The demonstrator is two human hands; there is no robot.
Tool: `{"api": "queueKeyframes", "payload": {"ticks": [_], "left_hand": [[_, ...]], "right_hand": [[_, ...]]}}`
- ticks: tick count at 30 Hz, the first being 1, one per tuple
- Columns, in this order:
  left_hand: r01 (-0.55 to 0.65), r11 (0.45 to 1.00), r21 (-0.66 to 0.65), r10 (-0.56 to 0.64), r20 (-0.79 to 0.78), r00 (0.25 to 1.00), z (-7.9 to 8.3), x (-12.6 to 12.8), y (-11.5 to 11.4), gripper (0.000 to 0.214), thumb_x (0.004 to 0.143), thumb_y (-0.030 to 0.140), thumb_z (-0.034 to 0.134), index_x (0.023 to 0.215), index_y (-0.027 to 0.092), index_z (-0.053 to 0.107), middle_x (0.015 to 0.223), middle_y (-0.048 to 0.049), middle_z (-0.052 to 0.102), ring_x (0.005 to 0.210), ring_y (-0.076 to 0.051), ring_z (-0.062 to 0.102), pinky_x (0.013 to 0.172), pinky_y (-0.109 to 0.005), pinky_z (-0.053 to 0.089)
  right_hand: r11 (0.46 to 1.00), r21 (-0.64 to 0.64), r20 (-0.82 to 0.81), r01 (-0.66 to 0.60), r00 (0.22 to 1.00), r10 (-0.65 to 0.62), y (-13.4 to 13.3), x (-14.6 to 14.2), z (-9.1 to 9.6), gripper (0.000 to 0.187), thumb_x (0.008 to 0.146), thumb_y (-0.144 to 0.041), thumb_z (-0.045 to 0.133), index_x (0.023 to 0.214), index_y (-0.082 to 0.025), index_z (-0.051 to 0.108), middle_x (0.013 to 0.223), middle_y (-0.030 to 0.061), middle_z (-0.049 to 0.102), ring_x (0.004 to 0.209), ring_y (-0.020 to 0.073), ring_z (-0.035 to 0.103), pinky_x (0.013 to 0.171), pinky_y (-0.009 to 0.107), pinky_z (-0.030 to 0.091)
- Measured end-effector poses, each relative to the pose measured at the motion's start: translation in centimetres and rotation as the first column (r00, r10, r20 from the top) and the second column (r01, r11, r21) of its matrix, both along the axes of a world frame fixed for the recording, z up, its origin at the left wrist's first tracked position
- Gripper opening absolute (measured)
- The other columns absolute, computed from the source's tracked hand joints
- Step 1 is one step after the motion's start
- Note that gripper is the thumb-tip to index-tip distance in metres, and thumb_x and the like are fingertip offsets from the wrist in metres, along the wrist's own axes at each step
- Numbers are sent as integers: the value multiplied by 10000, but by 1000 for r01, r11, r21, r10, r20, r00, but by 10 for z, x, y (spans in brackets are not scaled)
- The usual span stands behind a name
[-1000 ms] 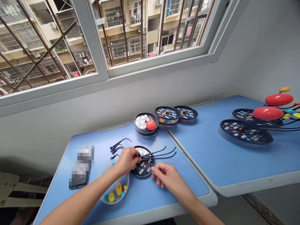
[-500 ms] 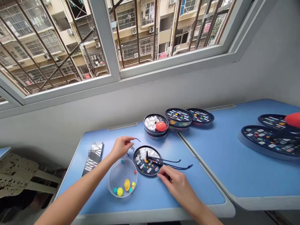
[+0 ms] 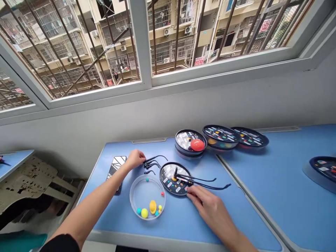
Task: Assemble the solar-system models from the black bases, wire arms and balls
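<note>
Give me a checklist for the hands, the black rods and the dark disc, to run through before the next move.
1. Left hand on the loose black curved rods: cannot tell, its fingertips are at their ends, but no grip shows.
2. Right hand at the dark round disc: ok, its fingers are at the near rim.
3. Long black rods seated in the disc's central post: cannot tell, the join is too small to see.
4. Coloured balls inside the clear round dish: ok.
5. Phone free of the left forearm: not ok, the forearm overlaps it in view.
</note>
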State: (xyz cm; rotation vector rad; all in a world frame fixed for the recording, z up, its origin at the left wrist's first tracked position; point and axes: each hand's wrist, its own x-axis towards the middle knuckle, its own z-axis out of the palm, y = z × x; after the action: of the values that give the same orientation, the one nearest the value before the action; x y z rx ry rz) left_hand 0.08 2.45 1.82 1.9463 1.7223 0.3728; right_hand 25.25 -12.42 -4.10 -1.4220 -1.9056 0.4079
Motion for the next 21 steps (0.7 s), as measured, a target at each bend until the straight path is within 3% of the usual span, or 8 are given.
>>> {"api": "queueKeyframes", "payload": {"ticks": [6, 12, 17, 21], "left_hand": [[12, 999, -36, -9, 77, 997, -1, -9, -2, 114, 557, 177, 659, 655, 156, 713, 507, 18, 580, 526, -130, 517, 501, -221, 374], [-112, 994, -11, 111, 260, 959, 0, -18, -8, 90, 617, 185, 598, 629, 155, 682, 569, -11, 613, 588, -142, 529, 551, -242, 387], [-131, 987, -96, 162, 525, 836, 18, -33, -22, 200, 649, 297, 596, 700, 111, 649, 592, -28, 595, 509, -94, 457, 486, -222, 352], [-50, 987, -151, 141, 685, 715, 39, -33, -50, 272, 625, 364, 655, 707, 105, 638, 616, -35, 597, 487, -65, 421, 495, -220, 348]], "right_hand": [[987, -26, -35, -157, 987, 156, -12, -25, 10, 155, 849, -218, 436, 851, -233, 591, 723, 40, 637, 615, 188, 606, 545, 279, 458], [967, 5, 1, -254, 967, 254, -6, -55, 12, 145, 837, -178, 438, 756, -222, 550, 679, 25, 613, 604, 178, 590, 534, 261, 441], [959, -43, 35, -281, 959, 282, 2, -74, 16, 129, 807, -133, 469, 715, -213, 511, 673, 17, 595, 590, 168, 564, 538, 258, 410], [952, -113, -113, -283, 956, 271, 5, -83, 30, 134, 811, -182, 470, 699, -213, 537, 670, 20, 599, 590, 167, 551, 554, 273, 414]]}}
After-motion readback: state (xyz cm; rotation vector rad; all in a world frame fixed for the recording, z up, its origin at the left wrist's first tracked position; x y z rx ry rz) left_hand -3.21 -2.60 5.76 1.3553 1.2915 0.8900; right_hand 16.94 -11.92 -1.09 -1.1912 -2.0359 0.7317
